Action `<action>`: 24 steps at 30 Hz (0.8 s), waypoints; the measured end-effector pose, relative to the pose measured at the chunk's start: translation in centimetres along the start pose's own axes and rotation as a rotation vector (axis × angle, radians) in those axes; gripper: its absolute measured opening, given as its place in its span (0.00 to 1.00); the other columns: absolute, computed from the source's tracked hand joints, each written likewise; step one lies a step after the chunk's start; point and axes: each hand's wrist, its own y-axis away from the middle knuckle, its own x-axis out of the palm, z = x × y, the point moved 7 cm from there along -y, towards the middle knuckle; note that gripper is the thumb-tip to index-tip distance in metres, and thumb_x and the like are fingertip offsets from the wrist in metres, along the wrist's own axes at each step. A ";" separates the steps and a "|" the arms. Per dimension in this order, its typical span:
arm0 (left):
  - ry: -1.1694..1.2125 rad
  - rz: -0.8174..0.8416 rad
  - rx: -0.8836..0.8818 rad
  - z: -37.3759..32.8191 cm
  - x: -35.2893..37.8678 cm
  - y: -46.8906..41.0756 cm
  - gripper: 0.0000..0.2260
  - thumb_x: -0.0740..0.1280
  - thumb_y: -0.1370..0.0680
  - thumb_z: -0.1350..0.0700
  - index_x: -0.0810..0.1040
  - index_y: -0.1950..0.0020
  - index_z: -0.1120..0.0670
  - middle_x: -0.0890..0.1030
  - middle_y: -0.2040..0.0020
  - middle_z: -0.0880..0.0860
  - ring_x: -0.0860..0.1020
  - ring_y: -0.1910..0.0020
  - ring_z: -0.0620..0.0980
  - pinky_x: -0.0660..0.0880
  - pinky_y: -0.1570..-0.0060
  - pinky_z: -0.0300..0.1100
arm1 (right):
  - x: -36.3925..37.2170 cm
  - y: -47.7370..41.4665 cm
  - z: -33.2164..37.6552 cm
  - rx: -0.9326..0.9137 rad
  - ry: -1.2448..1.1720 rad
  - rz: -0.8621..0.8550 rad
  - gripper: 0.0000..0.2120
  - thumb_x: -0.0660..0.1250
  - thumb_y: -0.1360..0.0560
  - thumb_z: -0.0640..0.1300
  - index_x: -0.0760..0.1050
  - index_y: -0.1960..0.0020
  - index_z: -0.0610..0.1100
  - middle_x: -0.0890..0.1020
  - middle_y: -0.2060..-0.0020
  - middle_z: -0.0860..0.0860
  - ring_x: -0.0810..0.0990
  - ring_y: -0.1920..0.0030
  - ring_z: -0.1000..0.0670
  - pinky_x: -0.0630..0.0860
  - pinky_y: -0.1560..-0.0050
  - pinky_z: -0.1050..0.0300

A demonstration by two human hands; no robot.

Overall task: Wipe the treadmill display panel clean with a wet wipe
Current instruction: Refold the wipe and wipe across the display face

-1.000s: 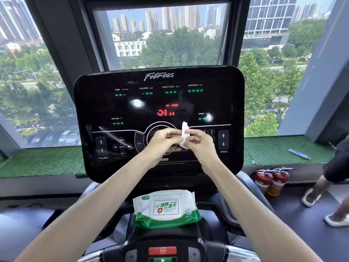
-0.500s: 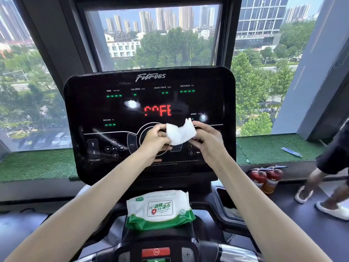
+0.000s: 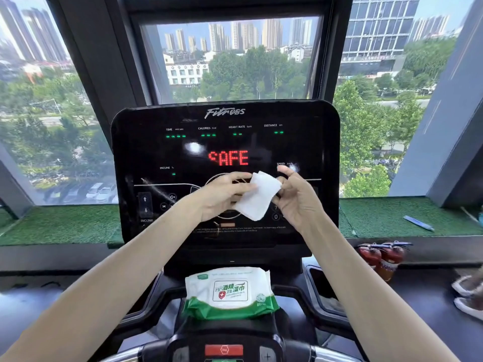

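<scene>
- Head view — my left hand (image 3: pixel 222 197) and right hand (image 3: pixel 296 202) hold one wet wipe (image 3: pixel 260 198) between them, in front of the lower middle of the display panel (image 3: pixel 300 147).
- Left fingers and thumb pinch the wipe's left edge; right thumb and fingers pinch its right edge, with the right forefinger raised above it.
- Whether the wipe touches the glass, I cannot tell.
- Panel edges: a black slab with rounded corners, its top edge against the window frame, its sides flanked by a green turf ledge (image 3: pixel 392 218).
- Open room: bare glass lies above the wipe up to the top edge, and out to both side edges.
- Below the panel, a pack of wipes (image 3: pixel 230 291) lies flat on the console, well apart from both hands; a red button (image 3: pixel 224 350) sits nearer me.
- Panel writing: "Fitness" at top; TIME, CALORIES, HEART RATE, DISTANCE in a row; INCLINE at left, SPEED at right; red dot letters read "SAFE".
- Small print along the panel's lower edge is too fine to read.
- Pack label: "75" beside Chinese characters, with a red shield bearing a white cross.
- Right margin — two red fire extinguishers (image 3: pixel 381 257) on the floor, a blue stick-like object (image 3: pixel 418 222) on the turf, and white shoes (image 3: pixel 467 296) at the frame's edge.
</scene>
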 end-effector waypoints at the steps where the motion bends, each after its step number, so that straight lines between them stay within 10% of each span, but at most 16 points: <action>1: 0.061 -0.001 -0.005 0.3 -0.1 -0.1 0.25 0.72 0.27 0.56 0.69 0.32 0.52 0.80 0.45 0.56 0.81 0.54 0.51 0.77 0.60 0.42 | -0.1 0.0 0.0 0.000 -0.008 -0.006 0.18 0.55 0.34 0.30 0.72 0.47 0.40 0.70 0.75 0.51 0.71 0.73 0.54 0.76 0.60 0.55; 12: 0.152 -0.271 0.024 -0.1 -1.8 0.2 0.23 0.70 0.28 0.68 0.71 0.37 0.54 0.79 0.46 0.57 0.79 0.49 0.56 0.76 0.48 0.53 | -1.8 -0.5 -2.7 0.121 0.260 -0.141 0.14 0.63 0.22 0.47 0.69 0.38 0.46 0.81 0.50 0.40 0.81 0.49 0.44 0.78 0.48 0.50; 19: 0.152 -0.271 0.016 0.1 -2.0 0.6 0.25 0.71 0.28 0.66 0.68 0.33 0.57 0.81 0.49 0.57 0.80 0.52 0.53 0.78 0.51 0.50 | -1.7 0.0 -2.1 -0.082 0.534 -0.206 0.08 0.63 0.25 0.32 0.77 0.56 0.42 0.82 0.54 0.45 0.81 0.53 0.45 0.80 0.50 0.49; 24: 0.037 -0.285 0.070 -0.2 -1.5 1.0 0.31 0.70 0.30 0.71 0.64 0.30 0.56 0.80 0.54 0.55 0.80 0.53 0.52 0.79 0.55 0.47 | -1.4 -0.1 -1.9 -0.126 0.590 -0.149 0.09 0.67 0.27 0.35 0.80 0.48 0.41 0.82 0.52 0.47 0.80 0.51 0.50 0.78 0.48 0.54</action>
